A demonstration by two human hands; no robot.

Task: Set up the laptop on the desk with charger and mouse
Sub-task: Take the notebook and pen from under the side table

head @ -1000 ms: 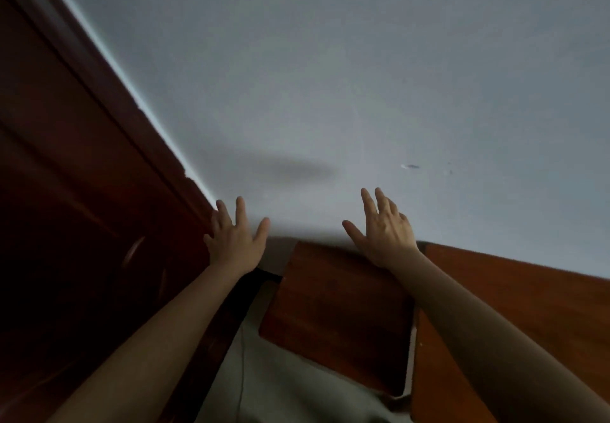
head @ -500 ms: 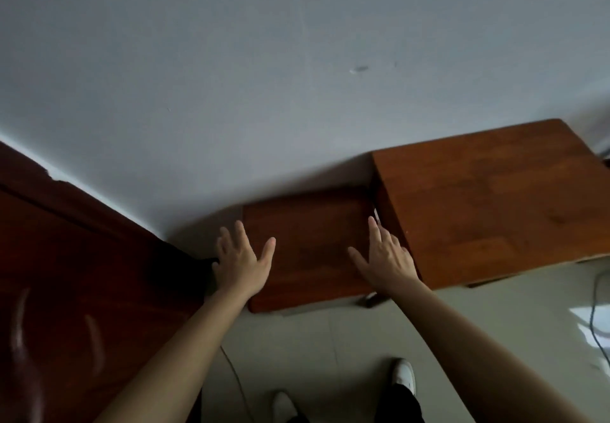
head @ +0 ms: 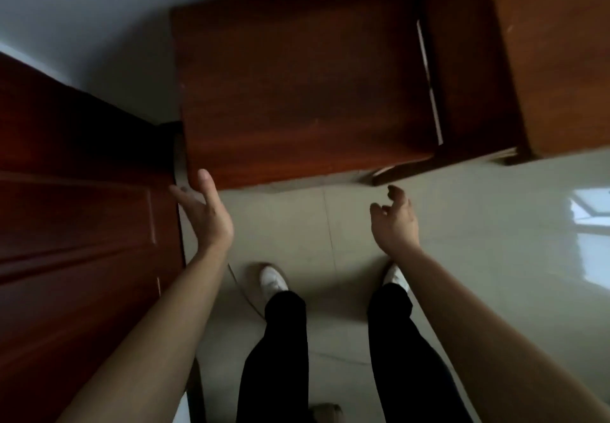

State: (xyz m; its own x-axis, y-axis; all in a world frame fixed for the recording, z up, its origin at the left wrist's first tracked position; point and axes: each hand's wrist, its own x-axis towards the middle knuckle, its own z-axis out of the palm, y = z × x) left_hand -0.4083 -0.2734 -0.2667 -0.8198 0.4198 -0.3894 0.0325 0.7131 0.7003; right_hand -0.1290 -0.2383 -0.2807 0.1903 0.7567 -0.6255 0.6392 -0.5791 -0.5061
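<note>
Reddish-brown wood forms the bare worktop (head: 297, 86), which stands far-centre against the pale wall (head: 82, 3). A second wooden surface (head: 561, 59) adjoins it on the right. The left hand (head: 208, 214) is spread wide and holds nothing; its fingertips are at the worktop's near-left corner, though whether they touch it I cannot tell. The right hand (head: 394, 221) hangs over the tiled floor (head: 495, 224), its fingers loosely curled and empty. A dark door (head: 76, 208) fills the left. A thin cable (head: 244, 294) lies beside a white shoe (head: 271, 279).

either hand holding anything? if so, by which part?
Nothing is held. The left hand is open beside the front corner of the low wooden table; the right hand is loosely curled and empty.
</note>
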